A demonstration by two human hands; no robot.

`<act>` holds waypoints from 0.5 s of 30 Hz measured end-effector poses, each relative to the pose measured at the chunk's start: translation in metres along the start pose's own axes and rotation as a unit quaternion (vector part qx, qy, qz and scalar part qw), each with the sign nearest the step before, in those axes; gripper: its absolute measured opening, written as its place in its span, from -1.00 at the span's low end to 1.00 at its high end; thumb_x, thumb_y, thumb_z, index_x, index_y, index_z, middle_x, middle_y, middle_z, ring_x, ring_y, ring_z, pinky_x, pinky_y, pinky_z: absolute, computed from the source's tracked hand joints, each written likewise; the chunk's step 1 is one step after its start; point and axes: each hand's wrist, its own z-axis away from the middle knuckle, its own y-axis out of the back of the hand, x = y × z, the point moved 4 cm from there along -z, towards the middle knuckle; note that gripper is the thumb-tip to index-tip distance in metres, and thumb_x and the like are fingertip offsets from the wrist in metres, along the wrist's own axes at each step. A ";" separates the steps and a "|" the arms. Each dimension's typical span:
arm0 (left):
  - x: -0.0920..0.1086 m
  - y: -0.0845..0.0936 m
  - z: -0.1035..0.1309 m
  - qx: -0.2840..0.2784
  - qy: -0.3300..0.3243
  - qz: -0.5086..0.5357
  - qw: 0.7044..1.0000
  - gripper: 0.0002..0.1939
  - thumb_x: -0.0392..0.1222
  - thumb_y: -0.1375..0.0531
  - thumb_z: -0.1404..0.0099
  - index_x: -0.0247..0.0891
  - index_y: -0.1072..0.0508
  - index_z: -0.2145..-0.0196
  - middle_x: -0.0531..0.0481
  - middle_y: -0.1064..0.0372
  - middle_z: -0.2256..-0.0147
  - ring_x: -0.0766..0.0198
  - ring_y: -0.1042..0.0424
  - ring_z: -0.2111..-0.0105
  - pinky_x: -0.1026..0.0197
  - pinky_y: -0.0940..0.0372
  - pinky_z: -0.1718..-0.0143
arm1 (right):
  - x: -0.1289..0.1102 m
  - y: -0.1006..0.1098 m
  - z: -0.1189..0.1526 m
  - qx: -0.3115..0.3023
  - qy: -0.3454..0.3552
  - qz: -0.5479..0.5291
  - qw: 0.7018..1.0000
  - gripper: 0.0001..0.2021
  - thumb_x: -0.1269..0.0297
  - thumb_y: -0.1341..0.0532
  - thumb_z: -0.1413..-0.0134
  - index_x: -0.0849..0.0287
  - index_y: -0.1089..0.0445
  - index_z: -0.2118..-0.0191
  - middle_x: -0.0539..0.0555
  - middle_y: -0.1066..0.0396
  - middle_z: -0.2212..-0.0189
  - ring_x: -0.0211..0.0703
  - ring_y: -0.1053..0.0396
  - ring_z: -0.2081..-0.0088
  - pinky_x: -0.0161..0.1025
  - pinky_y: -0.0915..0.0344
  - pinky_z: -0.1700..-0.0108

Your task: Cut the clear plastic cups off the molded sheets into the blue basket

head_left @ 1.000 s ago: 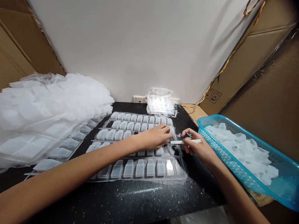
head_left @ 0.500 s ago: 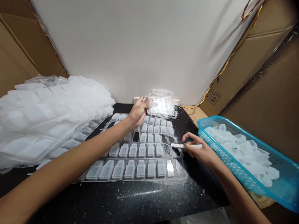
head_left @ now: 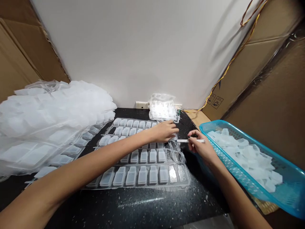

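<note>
My left hand (head_left: pixel 165 131) reaches over the right part of the back rows, its fingers bent down near the tray edge; what they grip, if anything, is hidden. My right hand (head_left: pixel 201 147) is closed around a thin white stick-like tool (head_left: pixel 190 140) that points left towards my left fingertips. Beneath my left arm, rows of translucent plastic trays (head_left: pixel 143 176) hold small frosted pieces on the black speckled tabletop (head_left: pixel 143 206). Some pockets at the right ends of the rows hold no frosted piece.
A large heap of frosted plastic trays (head_left: pixel 54 117) fills the left side. On the right stands a blue basket (head_left: pixel 240 163) with loose frosted pieces. Clear plastic frames (head_left: pixel 162 108) lie at the wall, beside a twisted yellow wire (head_left: pixel 224 74). Cardboard (head_left: pixel 269 82) flanks the table.
My left hand has moved right and down from near the back wall to the trays' right side, and the small translucent piece it held no longer shows. My right hand has shifted slightly, still with the tool.
</note>
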 end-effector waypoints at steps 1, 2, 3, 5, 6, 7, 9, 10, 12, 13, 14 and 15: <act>0.000 0.000 0.000 -0.004 -0.002 0.004 1.000 -0.93 -0.27 -0.21 -0.34 -0.27 -0.46 0.22 -0.14 -0.41 0.29 0.04 -0.26 0.17 0.09 -0.18 0.13 | 0.001 0.000 -0.001 0.000 0.000 0.002 1.000 -0.74 0.18 -0.17 0.14 0.07 -0.19 0.25 -0.17 -0.28 0.76 -0.33 -0.09 0.71 -0.41 0.03 0.65; 0.001 0.000 -0.001 -0.006 -0.002 0.010 1.000 -0.93 -0.26 -0.23 -0.32 -0.25 -0.47 0.22 -0.13 -0.41 0.29 0.04 -0.26 0.17 0.09 -0.18 0.12 | 0.001 0.001 -0.001 0.000 -0.001 0.004 1.000 -0.73 0.18 -0.17 0.14 0.07 -0.19 0.25 -0.17 -0.28 0.76 -0.33 -0.08 0.71 -0.41 0.03 0.65; 0.002 0.000 -0.001 -0.006 0.000 0.018 1.000 -0.94 -0.26 -0.24 -0.30 -0.24 -0.48 0.24 -0.13 -0.41 0.29 0.04 -0.27 0.16 0.09 -0.18 0.11 | 0.001 0.001 -0.002 0.000 -0.001 0.006 1.000 -0.73 0.18 -0.17 0.15 0.07 -0.19 0.26 -0.17 -0.28 0.76 -0.33 -0.08 0.72 -0.41 0.03 0.66; 0.005 -0.001 -0.002 0.002 0.013 0.041 0.999 -0.96 -0.30 -0.26 -0.26 -0.21 -0.47 0.31 -0.10 -0.41 0.29 0.06 -0.28 0.15 0.10 -0.19 0.09 | 0.002 0.003 -0.003 -0.004 -0.002 0.014 1.000 -0.73 0.20 -0.17 0.19 0.07 -0.19 0.27 -0.18 -0.26 0.78 -0.33 -0.06 0.72 -0.41 0.04 0.66; 0.005 -0.003 -0.003 0.013 0.029 0.053 0.998 -0.94 -0.33 -0.26 -0.24 -0.21 -0.46 0.34 -0.09 -0.42 0.30 0.07 -0.28 0.15 0.11 -0.19 0.08 | 0.002 0.004 -0.004 -0.007 -0.002 0.018 1.000 -0.73 0.21 -0.17 0.21 0.07 -0.20 0.28 -0.19 -0.24 0.79 -0.33 -0.05 0.73 -0.41 0.05 0.66; 0.003 -0.004 -0.003 0.029 0.051 0.067 0.996 -0.93 -0.34 -0.26 -0.23 -0.22 -0.45 0.36 -0.09 -0.42 0.29 0.07 -0.29 0.14 0.11 -0.20 0.08 | 0.003 0.005 -0.004 -0.009 -0.002 0.022 1.000 -0.73 0.22 -0.18 0.23 0.07 -0.20 0.29 -0.20 -0.22 0.80 -0.34 -0.05 0.73 -0.42 0.06 0.66; -0.005 -0.006 -0.001 0.076 0.116 0.094 0.986 -0.96 -0.30 -0.22 -0.29 -0.23 -0.44 0.34 -0.10 -0.43 0.26 0.07 -0.30 0.13 0.09 -0.22 0.10 | 0.006 0.007 -0.005 -0.014 0.000 0.028 1.000 -0.73 0.24 -0.19 0.25 0.07 -0.21 0.31 -0.22 -0.18 0.81 -0.35 -0.04 0.73 -0.42 0.09 0.66; -0.012 -0.007 0.002 0.105 0.155 0.107 0.976 -0.93 -0.27 -0.16 -0.35 -0.25 -0.44 0.31 -0.12 -0.44 0.23 0.06 -0.31 0.13 0.09 -0.23 0.12 | 0.008 0.008 -0.005 -0.017 0.001 0.029 0.999 -0.74 0.24 -0.19 0.26 0.08 -0.21 0.31 -0.23 -0.17 0.80 -0.36 -0.04 0.73 -0.43 0.10 0.66; -0.027 -0.007 0.009 0.157 0.223 0.132 0.953 -0.79 -0.22 -0.02 -0.46 -0.27 -0.44 0.24 -0.16 -0.43 0.17 0.07 -0.34 0.14 0.08 -0.25 0.15 | 0.010 0.008 -0.005 -0.028 0.002 0.028 0.999 -0.75 0.25 -0.19 0.26 0.08 -0.23 0.33 -0.23 -0.17 0.79 -0.37 -0.03 0.73 -0.43 0.11 0.66; -0.033 -0.007 0.013 0.174 0.246 0.144 0.942 -0.73 -0.21 0.04 -0.49 -0.27 -0.44 0.21 -0.17 -0.43 0.16 0.08 -0.36 0.16 0.08 -0.26 0.15 | 0.010 0.007 -0.004 -0.033 0.003 0.026 0.999 -0.76 0.25 -0.19 0.26 0.09 -0.23 0.34 -0.23 -0.16 0.79 -0.37 -0.03 0.73 -0.43 0.11 0.66; -0.038 -0.008 0.016 0.184 0.260 0.156 0.935 -0.71 -0.20 0.06 -0.50 -0.27 -0.44 0.20 -0.16 -0.43 0.16 0.11 -0.38 0.18 0.09 -0.26 0.15 | 0.010 0.007 -0.004 -0.036 0.004 0.024 0.999 -0.77 0.25 -0.20 0.25 0.09 -0.24 0.34 -0.22 -0.17 0.78 -0.38 -0.04 0.73 -0.43 0.11 0.65; -0.040 -0.008 0.018 0.184 0.264 0.169 0.932 -0.70 -0.19 0.06 -0.51 -0.26 -0.45 0.20 -0.14 -0.43 0.17 0.13 -0.39 0.20 0.10 -0.26 0.14 | 0.009 0.006 -0.003 -0.038 0.004 0.021 0.999 -0.77 0.26 -0.20 0.25 0.09 -0.24 0.35 -0.22 -0.17 0.78 -0.38 -0.04 0.72 -0.43 0.10 0.65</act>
